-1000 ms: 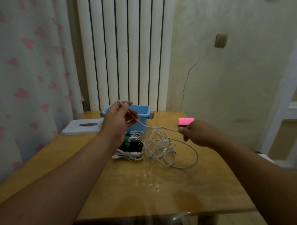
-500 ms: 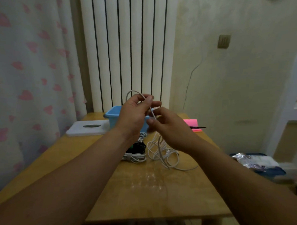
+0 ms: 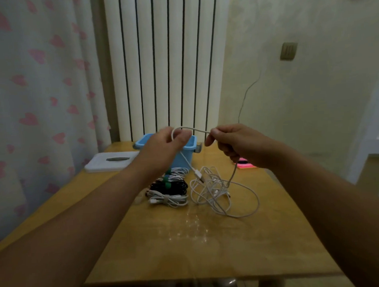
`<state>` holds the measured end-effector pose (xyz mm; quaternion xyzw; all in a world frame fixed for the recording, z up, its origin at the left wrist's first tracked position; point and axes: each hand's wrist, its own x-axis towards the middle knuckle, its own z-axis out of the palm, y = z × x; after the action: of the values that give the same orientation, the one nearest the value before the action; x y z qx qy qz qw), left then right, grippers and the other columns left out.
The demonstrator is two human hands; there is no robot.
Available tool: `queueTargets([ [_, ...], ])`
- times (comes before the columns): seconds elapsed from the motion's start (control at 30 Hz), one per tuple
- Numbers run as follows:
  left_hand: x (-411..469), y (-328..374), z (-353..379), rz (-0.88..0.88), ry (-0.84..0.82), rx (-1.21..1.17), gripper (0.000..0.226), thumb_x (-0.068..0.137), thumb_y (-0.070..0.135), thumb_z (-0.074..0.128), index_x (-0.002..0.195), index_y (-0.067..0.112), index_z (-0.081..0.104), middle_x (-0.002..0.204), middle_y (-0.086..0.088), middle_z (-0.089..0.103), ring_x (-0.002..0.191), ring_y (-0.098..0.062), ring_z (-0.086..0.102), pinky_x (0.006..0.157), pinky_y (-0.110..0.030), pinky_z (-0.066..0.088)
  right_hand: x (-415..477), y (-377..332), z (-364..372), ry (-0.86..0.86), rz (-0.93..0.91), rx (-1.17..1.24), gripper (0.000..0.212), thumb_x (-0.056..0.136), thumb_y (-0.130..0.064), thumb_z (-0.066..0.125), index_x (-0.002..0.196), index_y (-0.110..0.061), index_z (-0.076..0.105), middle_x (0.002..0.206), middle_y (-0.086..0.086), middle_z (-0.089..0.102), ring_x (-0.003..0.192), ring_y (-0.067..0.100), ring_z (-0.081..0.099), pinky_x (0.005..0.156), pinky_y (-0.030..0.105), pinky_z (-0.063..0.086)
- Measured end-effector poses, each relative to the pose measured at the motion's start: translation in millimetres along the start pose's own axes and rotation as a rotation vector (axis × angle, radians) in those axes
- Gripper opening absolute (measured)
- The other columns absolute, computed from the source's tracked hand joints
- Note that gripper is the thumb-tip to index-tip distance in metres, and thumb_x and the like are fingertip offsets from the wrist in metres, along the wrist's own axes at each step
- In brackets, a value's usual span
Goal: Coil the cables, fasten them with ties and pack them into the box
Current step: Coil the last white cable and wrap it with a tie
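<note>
A white cable [image 3: 191, 128] arches between my two hands above the table. My left hand [image 3: 167, 147] pinches one part of it, and the plug end [image 3: 197, 172] hangs down from that hand. My right hand [image 3: 233, 141] grips the cable further along, and the rest drops into a loose white tangle [image 3: 216, 191] on the table. Left of the tangle lie coiled bundles: a white one [image 3: 168, 200], a black one [image 3: 175, 185] with a green tie [image 3: 167, 182], and another white one behind. The blue box [image 3: 188, 153] stands open behind my left hand.
A white lid [image 3: 112, 162] lies left of the box. A pink pad [image 3: 246, 165] with a dark object on it sits under my right hand. A white radiator and a curtain stand behind the wooden table [image 3: 209, 245].
My hands came together at the cable, then moved apart. A short arch of cable now spans between them, and the plug end hangs from my left hand.
</note>
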<state>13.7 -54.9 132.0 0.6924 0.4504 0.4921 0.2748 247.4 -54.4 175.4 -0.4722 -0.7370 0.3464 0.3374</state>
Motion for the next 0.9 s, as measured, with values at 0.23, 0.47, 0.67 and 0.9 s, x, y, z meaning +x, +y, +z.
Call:
queueTargets([
  [0.23,4,12,34,-0.095,-0.026,-0.757,0.051,0.109,0.050,0.047,0.135,0.009,0.060,0.130,-0.014,0.073,0.121,-0.023,0.072,0.107,-0.042,0.057,11,14,26,-0.061,0.019,0.320,0.037,0.113,-0.036,0.044,0.113,-0.007,0.068,0.068,-0.002,0.047,0.057,0.012,0.040,0.055,0.026,0.036],
  [0.47,16,21,52,-0.299,0.097,-1.084,0.056,0.103,0.070,0.046,0.081,0.019,0.057,0.091,-0.013,0.077,0.092,-0.031,0.074,0.091,-0.046,0.058,13,25,62,0.069,0.013,0.407,0.037,0.108,-0.044,0.055,0.113,-0.009,0.067,0.084,0.002,0.061,0.070,0.015,0.057,0.066,0.031,0.049],
  [0.67,16,19,47,-0.300,0.160,-1.074,0.057,0.106,0.069,0.033,0.083,0.020,0.050,0.103,-0.017,0.081,0.106,-0.030,0.079,0.109,-0.058,0.051,7,35,74,0.193,-0.068,0.116,0.031,0.109,-0.044,0.050,0.118,-0.019,0.067,0.107,0.003,0.073,0.091,0.016,0.070,0.077,0.034,0.056],
  [0.9,8,4,45,-0.198,0.229,-0.822,0.052,0.112,0.059,0.031,0.087,0.019,0.052,0.103,-0.014,0.082,0.103,-0.029,0.079,0.112,-0.055,0.051,9,41,68,0.073,0.023,0.498,0.033,0.110,-0.037,0.051,0.125,-0.010,0.065,0.087,0.002,0.061,0.071,0.014,0.053,0.067,0.030,0.045],
])
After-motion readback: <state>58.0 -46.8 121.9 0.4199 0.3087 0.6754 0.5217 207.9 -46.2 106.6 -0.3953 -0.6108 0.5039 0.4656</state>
